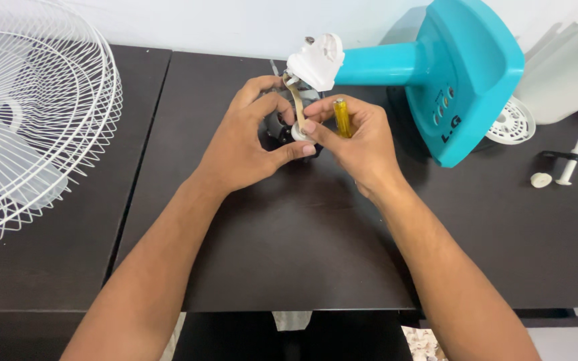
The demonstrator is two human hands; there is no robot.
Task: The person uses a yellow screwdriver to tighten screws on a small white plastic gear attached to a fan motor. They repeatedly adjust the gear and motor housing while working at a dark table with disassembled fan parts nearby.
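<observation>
Single head-worn camera, looking steeply down and forward over the dark table (pixel 289 254) toward the white wall (pixel 202 20). Close range: both forearms enter from the bottom edge, hands sit just above centre. No second view.

From my feed, the dark motor part (pixel 277 131) sits almost wholly hidden behind my left hand (pixel 252 137) and right hand (pixel 356 137), and I can't make out the tip of the yellow-handled screwdriver (pixel 341 117). The white fan guard (pixel 31 113) is cut off by the left edge. The small white parts (pixel 563 167) by the right edge are too small to identify.
</observation>
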